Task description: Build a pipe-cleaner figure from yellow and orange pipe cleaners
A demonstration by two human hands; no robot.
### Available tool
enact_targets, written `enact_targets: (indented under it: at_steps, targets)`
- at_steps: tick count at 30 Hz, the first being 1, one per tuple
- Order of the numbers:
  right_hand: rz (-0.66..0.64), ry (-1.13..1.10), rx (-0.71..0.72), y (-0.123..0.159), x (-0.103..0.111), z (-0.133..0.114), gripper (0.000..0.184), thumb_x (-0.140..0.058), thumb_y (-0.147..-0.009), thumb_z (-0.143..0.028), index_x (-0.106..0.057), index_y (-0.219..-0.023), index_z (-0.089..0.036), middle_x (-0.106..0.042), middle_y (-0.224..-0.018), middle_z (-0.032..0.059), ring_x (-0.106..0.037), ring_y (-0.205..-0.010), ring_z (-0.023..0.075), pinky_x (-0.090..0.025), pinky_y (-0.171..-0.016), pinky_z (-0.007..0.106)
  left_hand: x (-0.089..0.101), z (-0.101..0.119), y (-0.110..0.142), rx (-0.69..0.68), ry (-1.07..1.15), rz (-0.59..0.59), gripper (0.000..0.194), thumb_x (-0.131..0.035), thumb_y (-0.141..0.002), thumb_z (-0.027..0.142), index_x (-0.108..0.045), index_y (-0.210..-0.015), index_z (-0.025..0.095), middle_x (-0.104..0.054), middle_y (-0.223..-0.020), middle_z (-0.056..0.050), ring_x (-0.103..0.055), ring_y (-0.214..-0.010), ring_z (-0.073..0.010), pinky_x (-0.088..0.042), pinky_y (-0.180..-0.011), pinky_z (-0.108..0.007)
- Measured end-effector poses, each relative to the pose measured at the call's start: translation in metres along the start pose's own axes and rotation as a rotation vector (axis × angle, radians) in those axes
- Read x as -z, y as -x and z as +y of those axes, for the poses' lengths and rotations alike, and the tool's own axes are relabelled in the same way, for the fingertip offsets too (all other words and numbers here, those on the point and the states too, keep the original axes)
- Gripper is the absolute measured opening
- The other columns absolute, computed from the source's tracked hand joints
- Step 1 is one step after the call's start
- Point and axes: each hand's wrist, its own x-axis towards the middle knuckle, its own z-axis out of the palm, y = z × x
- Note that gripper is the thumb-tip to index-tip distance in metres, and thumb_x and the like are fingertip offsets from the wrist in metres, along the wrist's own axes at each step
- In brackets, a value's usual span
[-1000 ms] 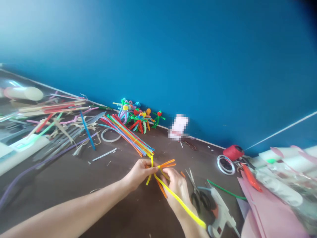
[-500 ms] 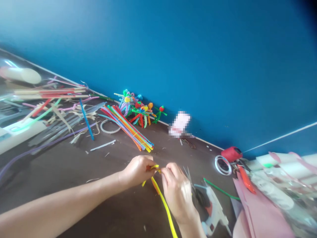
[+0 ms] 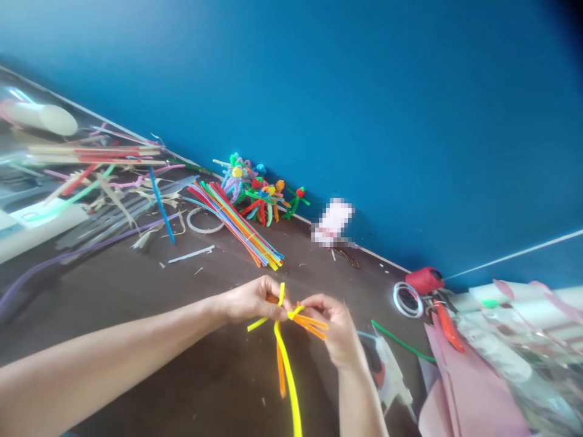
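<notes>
In lower centre of the frame, yellow stem (image 3: 288, 364) and orange stems (image 3: 315, 323), crossed and pinched by fingers of left hand (image 3: 255, 301). Press crossing firmly; with curled fingers of right hand (image 3: 340, 328), wind closely. Cannot tell whether pinching there.

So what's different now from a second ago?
The yellow fuzzy wire had its long end in front of the right hand; it swung left and now trails down the picture. That hand now blocks the scissors from view. The left hand still pinches the wire. The colourful bundle and little dolls stayed put.
</notes>
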Motion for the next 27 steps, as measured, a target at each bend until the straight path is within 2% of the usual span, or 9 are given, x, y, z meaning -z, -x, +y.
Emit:
enact_targets:
  at_steps: [2,5,8,10,14,18,20,24,27]
  targets:
    - [0.039,0.043,0.020,-0.003,-0.007,0.003,0.015,-0.057,-0.073,-0.031,-0.062,-0.077,-0.017,-0.060,-0.062,0.0010,-0.054,-0.052,0.0126,-0.044,-0.050,0.023,-0.003,-0.006,-0.001,0.009,0.110,0.095,0.014,-0.072,-0.057,0.025,-0.069,-0.067,0.015,-0.062,-0.060,-0.001,-0.052,-0.055,-0.0104,-0.041,-0.058,-0.021]
    - [0.075,0.243,0.117,-0.002,-0.017,0.001,0.018,-0.050,-0.078,-0.029,-0.064,-0.079,-0.018,-0.064,-0.070,0.0048,-0.058,-0.063,0.0171,-0.046,-0.060,0.027,-0.007,-0.012,-0.005,-0.012,0.139,0.232,0.016,-0.071,-0.058,0.027,-0.068,-0.067,0.014,-0.061,-0.059,-0.001,-0.052,-0.054,-0.0103,-0.041,-0.057,-0.021]
    - [0.104,0.410,0.180,0.001,-0.021,-0.003,0.020,-0.045,-0.081,-0.024,-0.064,-0.083,-0.018,-0.066,-0.080,0.0075,-0.059,-0.075,0.0196,-0.046,-0.069,0.028,-0.008,-0.014,-0.008,-0.038,0.042,0.370,0.018,-0.069,-0.060,0.029,-0.067,-0.067,0.013,-0.061,-0.059,-0.002,-0.052,-0.054,-0.0108,-0.040,-0.054,-0.020]
    - [0.110,0.526,0.212,0.003,-0.021,-0.005,0.019,-0.044,-0.080,-0.020,-0.063,-0.083,-0.019,-0.065,-0.081,0.0064,-0.059,-0.074,0.0184,-0.044,-0.068,0.027,-0.006,-0.013,-0.009,-0.070,-0.094,0.426,0.018,-0.067,-0.061,0.029,-0.067,-0.067,0.012,-0.061,-0.059,-0.002,-0.051,-0.053,-0.0109,-0.039,-0.052,-0.020]
    - [0.119,0.769,0.293,0.004,-0.020,-0.002,0.016,-0.046,-0.077,-0.015,-0.061,-0.082,-0.020,-0.063,-0.078,0.0037,-0.060,-0.071,0.0167,-0.042,-0.064,0.023,0.000,-0.014,-0.011,-0.148,-0.448,0.440,0.013,-0.062,-0.065,0.023,-0.070,-0.070,0.014,-0.063,-0.063,-0.002,-0.054,-0.057,-0.0121,-0.040,-0.054,-0.019]
    - [0.167,0.963,0.380,0.005,-0.021,0.003,0.018,-0.044,-0.078,-0.013,-0.060,-0.080,-0.021,-0.061,-0.074,0.0023,-0.060,-0.068,0.0151,-0.039,-0.059,0.022,0.005,-0.017,-0.011,-0.180,-0.655,0.421,0.014,-0.058,-0.066,0.020,-0.071,-0.071,0.017,-0.063,-0.064,-0.002,-0.055,-0.059,-0.0120,-0.039,-0.054,-0.018]
    - [0.207,1.025,0.416,0.006,-0.022,0.003,0.019,-0.044,-0.079,-0.013,-0.060,-0.083,-0.021,-0.061,-0.074,0.0027,-0.060,-0.068,0.0150,-0.040,-0.059,0.022,0.007,-0.018,-0.012,-0.173,-0.698,0.403,0.014,-0.058,-0.066,0.020,-0.071,-0.070,0.016,-0.062,-0.062,-0.001,-0.053,-0.057,-0.0113,-0.037,-0.053,-0.018]
    - [0.282,1.130,0.458,0.007,-0.023,0.002,0.028,-0.042,-0.082,-0.014,-0.055,-0.106,-0.018,-0.063,-0.085,0.0069,-0.061,-0.070,0.0173,-0.041,-0.059,0.025,0.008,-0.015,-0.010,-0.095,-0.663,0.360,0.015,-0.058,-0.065,0.022,-0.070,-0.069,0.015,-0.057,-0.054,0.001,-0.045,-0.049,-0.0088,-0.032,-0.046,-0.017]
    - [0.270,1.201,0.449,0.007,-0.023,0.001,0.029,-0.042,-0.082,-0.013,-0.056,-0.107,-0.019,-0.062,-0.080,0.0065,-0.060,-0.064,0.0169,-0.040,-0.054,0.025,0.006,-0.010,-0.009,-0.030,-0.616,0.318,0.014,-0.058,-0.065,0.023,-0.069,-0.066,0.014,-0.054,-0.051,0.002,-0.042,-0.047,-0.0077,-0.031,-0.044,-0.017]
